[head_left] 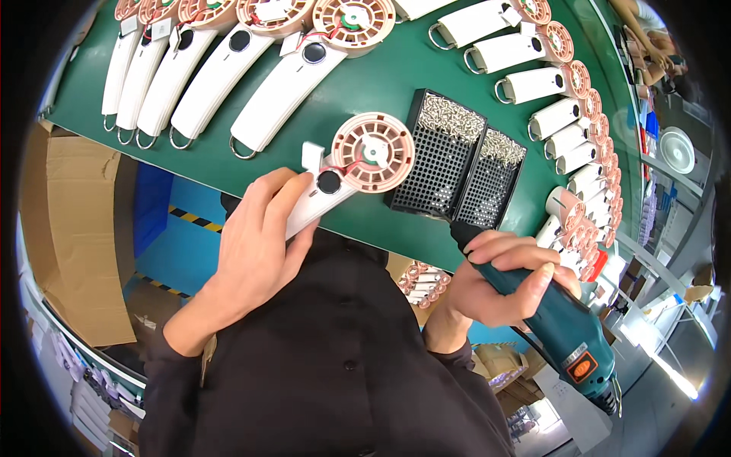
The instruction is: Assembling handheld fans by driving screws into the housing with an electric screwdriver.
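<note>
My left hand [259,236] is closed around the white handle of a small handheld fan [373,152]. Its round pink head has no cover on this side, so a white hub and red and green wires show. A small white block [312,157] sticks out beside the black round button. My right hand [510,282] grips a dark green electric screwdriver [567,327], its black nose pointing toward the screw trays. The tip is at the near edge of two black trays, a left one [426,171] and a right one [491,186], with loose silver screws heaped at their far ends.
Several similar white-and-pink fans [289,95] lie along the far left of the green table [343,91]. More fans [525,84] curve down its right side. A cardboard box [84,236] stands at the left, below the table. Another person's arm [643,38] shows at the far right.
</note>
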`<action>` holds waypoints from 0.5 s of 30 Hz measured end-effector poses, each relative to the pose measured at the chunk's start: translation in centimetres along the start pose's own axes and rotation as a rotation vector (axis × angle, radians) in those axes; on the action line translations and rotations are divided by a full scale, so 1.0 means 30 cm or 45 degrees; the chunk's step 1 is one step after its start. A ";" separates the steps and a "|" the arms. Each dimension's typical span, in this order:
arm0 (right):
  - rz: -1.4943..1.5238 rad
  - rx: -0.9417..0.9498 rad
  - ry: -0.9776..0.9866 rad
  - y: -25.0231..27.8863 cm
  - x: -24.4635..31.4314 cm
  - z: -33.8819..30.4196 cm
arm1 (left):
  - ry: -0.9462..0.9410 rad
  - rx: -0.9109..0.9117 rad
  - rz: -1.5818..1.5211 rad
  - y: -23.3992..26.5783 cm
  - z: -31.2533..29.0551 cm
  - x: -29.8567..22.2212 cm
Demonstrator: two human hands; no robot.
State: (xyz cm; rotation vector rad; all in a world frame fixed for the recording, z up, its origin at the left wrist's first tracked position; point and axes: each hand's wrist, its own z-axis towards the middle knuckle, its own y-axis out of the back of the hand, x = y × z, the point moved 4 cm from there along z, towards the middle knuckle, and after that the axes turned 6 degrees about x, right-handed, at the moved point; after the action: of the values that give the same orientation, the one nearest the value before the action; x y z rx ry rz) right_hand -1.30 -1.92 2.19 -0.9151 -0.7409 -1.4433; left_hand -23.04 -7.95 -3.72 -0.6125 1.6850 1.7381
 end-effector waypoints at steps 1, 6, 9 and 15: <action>0.002 0.000 -0.002 0.002 -0.007 0.002 | 0.002 0.001 0.002 0.004 -0.002 0.004; 0.016 0.027 -0.022 0.007 -0.026 0.001 | -0.043 0.096 0.107 0.012 -0.001 0.002; 0.037 0.009 -0.038 0.008 -0.026 0.005 | 0.025 0.197 0.114 0.018 0.005 -0.010; 0.010 -0.003 -0.036 0.004 -0.031 0.011 | 0.040 0.427 0.307 0.018 0.033 -0.040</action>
State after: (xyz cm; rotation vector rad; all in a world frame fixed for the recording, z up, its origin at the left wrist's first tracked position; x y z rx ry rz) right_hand -1.16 -1.19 1.54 -0.9408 -0.7556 -1.4272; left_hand -22.49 -7.10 -2.41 -0.2940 2.0836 1.5549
